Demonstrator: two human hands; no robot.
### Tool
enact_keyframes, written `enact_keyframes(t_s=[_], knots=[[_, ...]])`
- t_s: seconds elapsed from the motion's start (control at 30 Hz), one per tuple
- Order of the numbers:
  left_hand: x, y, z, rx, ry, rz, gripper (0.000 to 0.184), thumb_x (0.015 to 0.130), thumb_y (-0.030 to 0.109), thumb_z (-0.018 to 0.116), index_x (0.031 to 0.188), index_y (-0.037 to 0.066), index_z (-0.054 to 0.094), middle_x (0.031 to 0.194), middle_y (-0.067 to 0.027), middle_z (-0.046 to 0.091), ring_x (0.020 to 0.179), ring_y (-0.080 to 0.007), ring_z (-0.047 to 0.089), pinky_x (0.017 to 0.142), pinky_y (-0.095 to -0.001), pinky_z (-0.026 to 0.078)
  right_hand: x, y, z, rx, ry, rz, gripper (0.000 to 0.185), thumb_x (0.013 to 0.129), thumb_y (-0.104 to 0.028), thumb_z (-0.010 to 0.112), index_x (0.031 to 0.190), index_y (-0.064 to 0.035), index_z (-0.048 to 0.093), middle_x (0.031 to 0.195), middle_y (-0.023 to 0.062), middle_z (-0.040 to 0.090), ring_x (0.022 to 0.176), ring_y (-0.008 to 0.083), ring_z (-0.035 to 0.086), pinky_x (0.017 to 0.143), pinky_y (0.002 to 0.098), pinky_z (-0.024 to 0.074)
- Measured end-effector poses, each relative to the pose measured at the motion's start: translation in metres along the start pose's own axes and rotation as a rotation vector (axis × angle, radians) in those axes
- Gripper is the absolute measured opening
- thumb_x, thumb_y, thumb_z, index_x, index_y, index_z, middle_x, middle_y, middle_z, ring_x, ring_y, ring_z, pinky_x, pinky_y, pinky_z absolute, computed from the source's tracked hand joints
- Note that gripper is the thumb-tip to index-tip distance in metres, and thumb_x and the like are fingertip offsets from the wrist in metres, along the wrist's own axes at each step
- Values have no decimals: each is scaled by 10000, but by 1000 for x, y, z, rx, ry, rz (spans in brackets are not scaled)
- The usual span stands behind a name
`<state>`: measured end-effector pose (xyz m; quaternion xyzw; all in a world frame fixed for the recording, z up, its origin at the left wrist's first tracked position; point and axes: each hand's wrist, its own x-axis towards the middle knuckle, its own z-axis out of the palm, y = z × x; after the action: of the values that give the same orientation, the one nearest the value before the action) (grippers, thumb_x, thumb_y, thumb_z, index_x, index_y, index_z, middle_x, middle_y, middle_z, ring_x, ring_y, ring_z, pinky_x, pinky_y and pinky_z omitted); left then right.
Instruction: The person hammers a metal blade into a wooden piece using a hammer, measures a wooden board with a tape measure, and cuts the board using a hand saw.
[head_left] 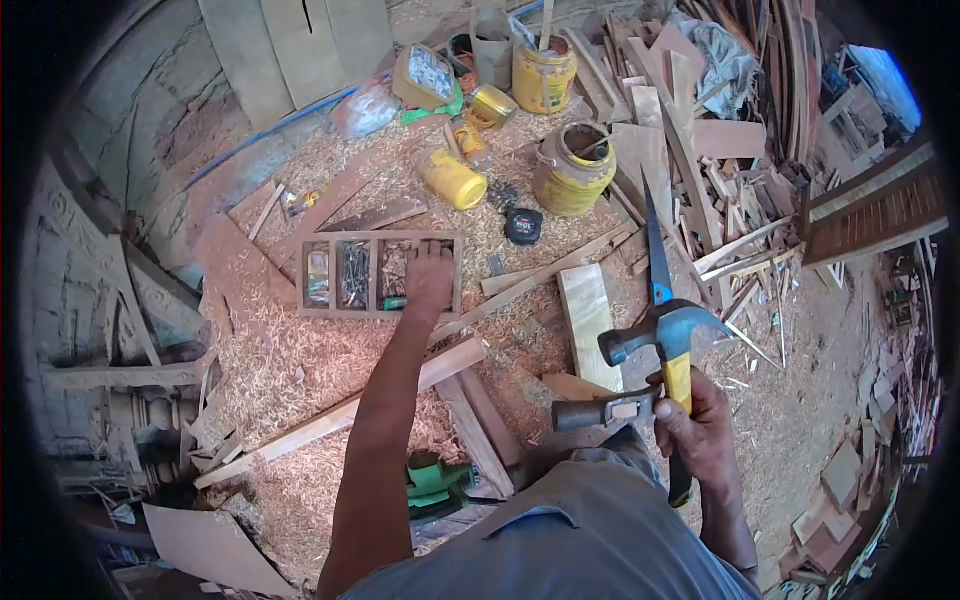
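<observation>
My left hand (431,277) reaches down into the right-hand part of a wooden compartment box (380,313); its fingertips are hidden among the contents. Nails (354,272) fill the compartment beside it, and a small green item (395,303) lies close to the wrist. My right hand (695,425) is wrapped round the yellow and black handle of a claw hammer (676,330). A second hammer head (590,412) juts out to the left from the same hand. Behind the claw hammer stands a dark pointed saw blade (655,235) with a blue part at its base.
Wood shavings cover the floor. Ahead are a yellow container (455,180), an open yellow bucket (573,185) and a black tape measure (522,227). A pale plank (590,325) lies before me, a green power tool (435,480) near my body. Scrap wood (700,190) is heaped at right.
</observation>
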<state>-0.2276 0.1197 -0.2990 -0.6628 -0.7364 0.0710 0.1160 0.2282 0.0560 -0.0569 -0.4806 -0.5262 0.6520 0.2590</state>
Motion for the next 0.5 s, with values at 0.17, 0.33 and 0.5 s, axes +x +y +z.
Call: enact_keyframes(t_s=[0.17, 0.33, 0.5], knots=[[-8, 6, -1, -352, 16, -297, 175, 846, 122, 735, 1009, 59, 753, 1030, -184, 769, 945, -402, 744, 839, -493, 599, 6, -9, 1, -27, -20, 22, 280, 1052, -261, 776, 1162, -19, 687, 712, -35, 604, 570, 52, 545, 508, 244, 422], [-16, -4, 10, -868, 148, -633, 217, 845, 101, 727, 1057, 56, 745, 929, -207, 763, 867, -410, 743, 784, -482, 575, 11, -8, 5, -23, -33, -6, 297, 1068, -289, 763, 1181, -27, 679, 682, -35, 585, 539, 47, 529, 475, 249, 401], [-38, 3, -51, -1494, 346, -729, 211, 971, 57, 693, 1177, 31, 730, 945, -77, 726, 835, -183, 685, 746, -338, 560, 12, -2, 0, -67, -56, -28, 353, 1067, -359, 760, 1195, -40, 677, 696, -23, 596, 536, 52, 528, 473, 258, 410]])
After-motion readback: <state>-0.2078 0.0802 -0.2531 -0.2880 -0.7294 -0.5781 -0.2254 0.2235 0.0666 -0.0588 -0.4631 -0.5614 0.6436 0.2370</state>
